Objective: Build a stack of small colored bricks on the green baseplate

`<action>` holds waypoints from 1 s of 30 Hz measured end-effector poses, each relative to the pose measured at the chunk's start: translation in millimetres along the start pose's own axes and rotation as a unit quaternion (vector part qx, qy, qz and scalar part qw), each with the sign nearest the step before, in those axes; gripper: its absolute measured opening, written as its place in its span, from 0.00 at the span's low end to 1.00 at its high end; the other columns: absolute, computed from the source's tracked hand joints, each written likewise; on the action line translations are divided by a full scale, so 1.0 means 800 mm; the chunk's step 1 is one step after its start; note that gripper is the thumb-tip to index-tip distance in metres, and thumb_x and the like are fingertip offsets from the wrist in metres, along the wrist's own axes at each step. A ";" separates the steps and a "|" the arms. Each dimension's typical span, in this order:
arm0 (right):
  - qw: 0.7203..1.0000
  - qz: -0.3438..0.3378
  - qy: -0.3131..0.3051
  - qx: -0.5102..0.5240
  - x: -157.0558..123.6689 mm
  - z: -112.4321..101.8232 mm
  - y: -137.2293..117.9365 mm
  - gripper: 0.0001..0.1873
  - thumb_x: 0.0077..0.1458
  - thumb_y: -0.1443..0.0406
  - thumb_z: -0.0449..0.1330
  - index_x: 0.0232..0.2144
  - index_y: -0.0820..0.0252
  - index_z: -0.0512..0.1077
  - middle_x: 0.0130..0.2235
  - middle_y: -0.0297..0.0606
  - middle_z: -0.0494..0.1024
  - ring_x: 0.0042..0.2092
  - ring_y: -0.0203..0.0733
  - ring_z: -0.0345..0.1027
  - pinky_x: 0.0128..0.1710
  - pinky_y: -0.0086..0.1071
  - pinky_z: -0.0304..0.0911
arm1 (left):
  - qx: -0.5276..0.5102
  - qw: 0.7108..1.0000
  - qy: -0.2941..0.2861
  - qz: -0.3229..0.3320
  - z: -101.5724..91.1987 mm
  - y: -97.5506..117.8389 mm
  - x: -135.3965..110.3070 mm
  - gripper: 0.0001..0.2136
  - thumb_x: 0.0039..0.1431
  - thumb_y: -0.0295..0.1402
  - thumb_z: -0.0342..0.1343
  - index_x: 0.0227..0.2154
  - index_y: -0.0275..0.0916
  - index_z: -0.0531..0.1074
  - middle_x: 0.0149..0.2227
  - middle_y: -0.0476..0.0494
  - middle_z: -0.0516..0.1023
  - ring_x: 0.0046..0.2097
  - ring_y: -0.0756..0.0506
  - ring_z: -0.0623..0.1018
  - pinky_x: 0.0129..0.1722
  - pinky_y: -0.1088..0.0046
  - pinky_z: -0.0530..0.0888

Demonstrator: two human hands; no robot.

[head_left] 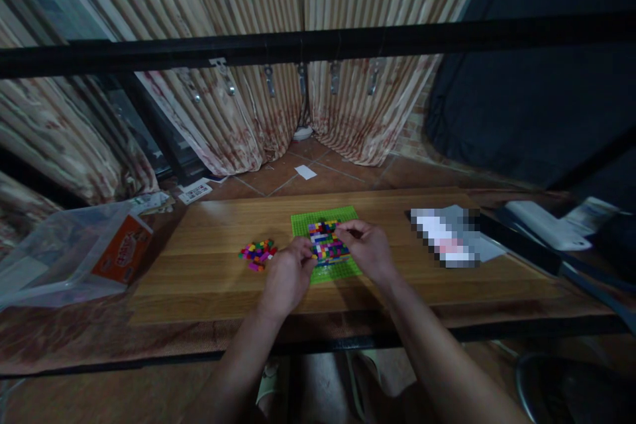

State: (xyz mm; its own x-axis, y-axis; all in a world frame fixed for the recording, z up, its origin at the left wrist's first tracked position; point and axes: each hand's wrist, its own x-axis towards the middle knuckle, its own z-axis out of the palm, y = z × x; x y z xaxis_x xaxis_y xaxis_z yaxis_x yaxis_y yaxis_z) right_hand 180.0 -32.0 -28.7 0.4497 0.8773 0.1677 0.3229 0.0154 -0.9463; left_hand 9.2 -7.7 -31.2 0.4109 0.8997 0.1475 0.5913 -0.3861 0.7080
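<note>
A bright green studded baseplate (301,222) lies on the wooden board, with rows of small multicoloured toy bricks (328,238) pressed onto its middle. My left hand (291,271) is closed at the left side of these rows, thumb and fingers drawn together. Over the upper right part of the rows, my right hand (370,248) makes a pinch with thumb and forefinger. Whatever either hand may hold is too small to make out. Left of the plate sits a loose pile of mixed-colour bricks (258,252), close to my left hand.
The wooden board (209,291) spans the low table. A clear plastic bin (64,258) with an orange label stands at the left. A pixelated sheet or device (442,238) and a dark strap (521,245) lie at the right. A black bar (318,46) crosses before the curtains.
</note>
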 end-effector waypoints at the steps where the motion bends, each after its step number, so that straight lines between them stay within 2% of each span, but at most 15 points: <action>1: 1.000 0.001 -0.001 0.000 0.000 0.000 0.001 0.11 0.47 0.58 0.60 0.24 0.58 0.76 0.26 0.36 0.79 0.27 0.39 0.69 0.29 0.31 0.61 | 0.008 1.000 -0.003 0.001 0.000 0.000 0.001 0.10 0.53 0.24 0.55 0.39 0.41 0.69 0.34 0.48 0.79 0.36 0.48 0.80 0.39 0.73 0.75; 7: 1.000 0.007 -0.011 -0.004 0.002 -0.002 0.001 0.10 0.47 0.58 0.60 0.23 0.58 0.76 0.27 0.36 0.79 0.27 0.39 0.69 0.29 0.31 0.61 | 0.027 1.000 -0.001 0.009 0.003 0.000 0.003 0.10 0.54 0.25 0.56 0.39 0.41 0.69 0.34 0.47 0.79 0.36 0.48 0.80 0.38 0.73 0.75; 18: 0.999 0.012 0.004 -0.049 0.002 -0.004 0.001 0.11 0.48 0.59 0.58 0.26 0.59 0.77 0.28 0.38 0.80 0.29 0.41 0.70 0.31 0.33 0.62 | -0.040 0.999 0.025 0.013 0.013 -0.012 0.008 0.09 0.54 0.27 0.58 0.38 0.41 0.69 0.31 0.49 0.79 0.34 0.48 0.79 0.35 0.74 0.74; 22: 0.990 0.025 0.040 -0.132 0.003 -0.001 0.010 0.16 0.50 0.58 0.58 0.37 0.62 0.77 0.37 0.44 0.80 0.35 0.45 0.72 0.37 0.37 0.65 | -0.052 0.998 0.035 0.022 0.018 -0.016 0.008 0.09 0.53 0.27 0.59 0.38 0.40 0.70 0.31 0.49 0.79 0.33 0.49 0.79 0.34 0.75 0.74; 26: 0.981 0.034 -0.005 -0.190 0.000 0.006 0.020 0.21 0.53 0.59 0.57 0.46 0.67 0.72 0.43 0.50 0.78 0.41 0.47 0.73 0.43 0.38 0.65 | -0.030 0.998 0.054 0.033 0.023 -0.018 0.007 0.06 0.54 0.27 0.59 0.35 0.40 0.71 0.30 0.49 0.78 0.32 0.49 0.78 0.34 0.75 0.73; 28: 0.978 0.044 -0.021 -0.202 -0.002 0.009 0.021 0.22 0.53 0.59 0.58 0.48 0.67 0.70 0.43 0.49 0.78 0.43 0.47 0.73 0.44 0.38 0.65 | -0.005 0.996 0.058 0.066 0.022 -0.019 0.006 0.02 0.56 0.28 0.57 0.32 0.40 0.72 0.31 0.48 0.78 0.34 0.49 0.78 0.34 0.75 0.72; 30: 0.976 0.055 -0.028 -0.208 -0.003 0.010 0.020 0.22 0.52 0.60 0.59 0.48 0.66 0.70 0.43 0.48 0.78 0.43 0.47 0.73 0.44 0.37 0.65 | 0.024 0.991 0.061 0.114 0.020 -0.019 0.004 0.03 0.58 0.28 0.55 0.30 0.39 0.72 0.31 0.47 0.78 0.35 0.49 0.78 0.35 0.75 0.71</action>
State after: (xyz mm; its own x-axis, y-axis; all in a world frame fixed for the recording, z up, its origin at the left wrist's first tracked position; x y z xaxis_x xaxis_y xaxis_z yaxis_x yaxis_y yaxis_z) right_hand 177.7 -29.8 -46.3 0.4580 0.8878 0.0443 0.5908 -0.2668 -0.7614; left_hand 12.7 -2.3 -52.9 0.4519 0.8051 0.3841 0.5264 -0.5884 0.6138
